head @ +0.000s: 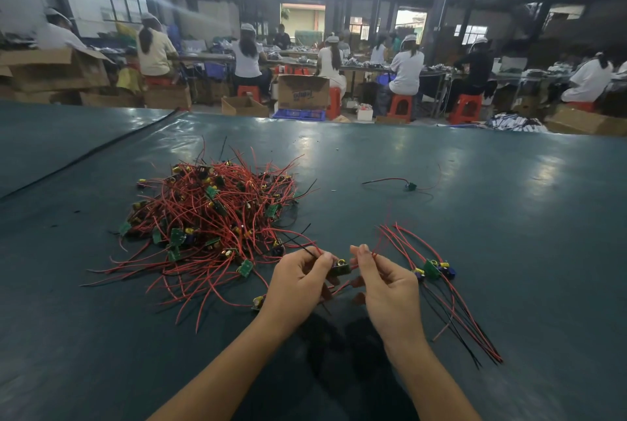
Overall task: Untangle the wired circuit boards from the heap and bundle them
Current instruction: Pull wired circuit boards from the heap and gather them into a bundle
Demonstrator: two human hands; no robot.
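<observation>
A tangled heap (210, 217) of small green circuit boards with red and black wires lies on the dark green table, left of centre. My left hand (298, 281) grips one circuit board (340, 267) and its black wire just right of the heap. My right hand (383, 281) pinches red wires (375, 254) running from that board. To the right of my right hand lies a small bundle (437, 271) of sorted boards, its wires laid out toward the near right.
One loose wired board (410, 186) lies alone farther back on the table. A black cable (88, 152) runs diagonally across the far left of the table (509, 217). Beyond the far edge, several people sit at benches among cardboard boxes and red stools.
</observation>
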